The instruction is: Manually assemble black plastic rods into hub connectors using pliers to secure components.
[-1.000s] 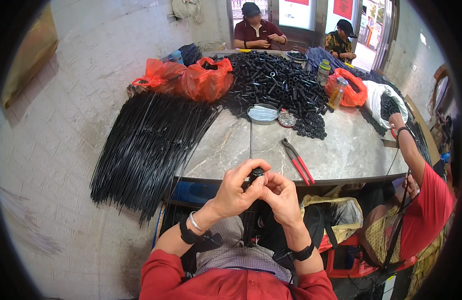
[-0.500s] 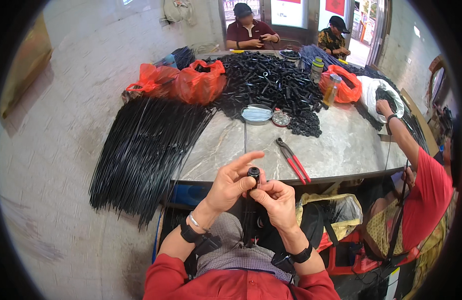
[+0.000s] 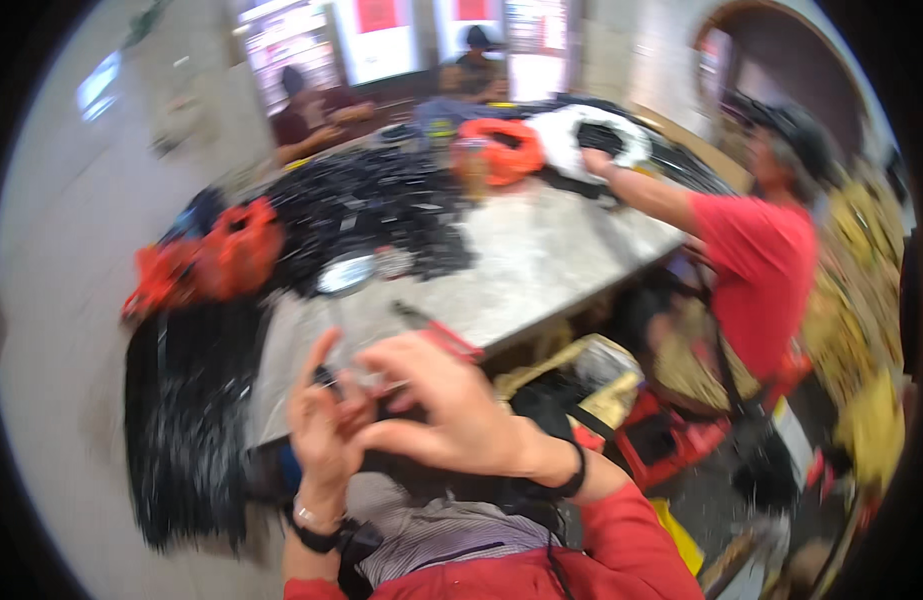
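Black and blurred, 1 part (image 3: 326, 376) sits in the left of 2 hands (image 3: 325, 430).

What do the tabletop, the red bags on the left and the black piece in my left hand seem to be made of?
Tabletop: perhaps stone or stone-look laminate, smooth and pale with a bright sheen.
Red bags: probably thin plastic, maybe glossy, judging by their crumpled shape.
Black piece: perhaps plastic or rubber, going by its dark colour; blur hides its finish.

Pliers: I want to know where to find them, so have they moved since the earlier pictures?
No, though blurred: on the table, the pliers still lie right of the round dish, by the front edge; the view turned.
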`<state>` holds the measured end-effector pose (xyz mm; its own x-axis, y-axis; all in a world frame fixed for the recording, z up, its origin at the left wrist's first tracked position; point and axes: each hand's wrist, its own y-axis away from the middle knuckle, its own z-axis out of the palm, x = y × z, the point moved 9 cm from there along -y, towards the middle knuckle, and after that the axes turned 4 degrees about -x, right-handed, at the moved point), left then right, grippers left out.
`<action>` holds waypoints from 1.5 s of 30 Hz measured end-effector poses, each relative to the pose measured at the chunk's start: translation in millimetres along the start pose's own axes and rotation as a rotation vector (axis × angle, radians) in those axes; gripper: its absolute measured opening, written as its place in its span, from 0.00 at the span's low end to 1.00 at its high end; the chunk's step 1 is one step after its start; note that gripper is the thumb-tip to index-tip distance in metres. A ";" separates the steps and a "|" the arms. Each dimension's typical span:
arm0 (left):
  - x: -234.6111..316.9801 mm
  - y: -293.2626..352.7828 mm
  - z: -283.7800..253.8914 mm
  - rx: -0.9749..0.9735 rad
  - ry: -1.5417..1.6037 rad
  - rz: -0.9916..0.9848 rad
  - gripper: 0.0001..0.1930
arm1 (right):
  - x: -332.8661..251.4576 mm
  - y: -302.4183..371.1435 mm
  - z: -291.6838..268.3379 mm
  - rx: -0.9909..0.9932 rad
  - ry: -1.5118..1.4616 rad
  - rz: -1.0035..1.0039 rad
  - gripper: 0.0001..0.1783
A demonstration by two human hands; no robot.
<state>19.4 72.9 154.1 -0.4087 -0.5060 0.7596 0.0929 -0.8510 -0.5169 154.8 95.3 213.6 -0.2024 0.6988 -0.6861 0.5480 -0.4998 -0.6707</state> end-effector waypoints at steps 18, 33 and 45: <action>15.0 17.9 58.7 -0.066 -0.602 0.444 0.15 | -44.1 45.6 -11.3 0.150 0.571 -0.321 0.13; -6.7 0.9 59.1 -0.222 -0.993 0.617 0.21 | -18.9 33.6 -24.4 0.144 0.675 -0.553 0.13; 17.0 22.2 54.2 0.042 -1.043 0.573 0.28 | 1.0 12.1 -2.0 0.031 -0.016 -0.363 0.13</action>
<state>63.7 37.8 176.9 0.6356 -0.6680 0.3870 0.0588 -0.4579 -0.8871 162.9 91.0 205.3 -0.3921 0.8254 -0.4061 0.4133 -0.2363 -0.8794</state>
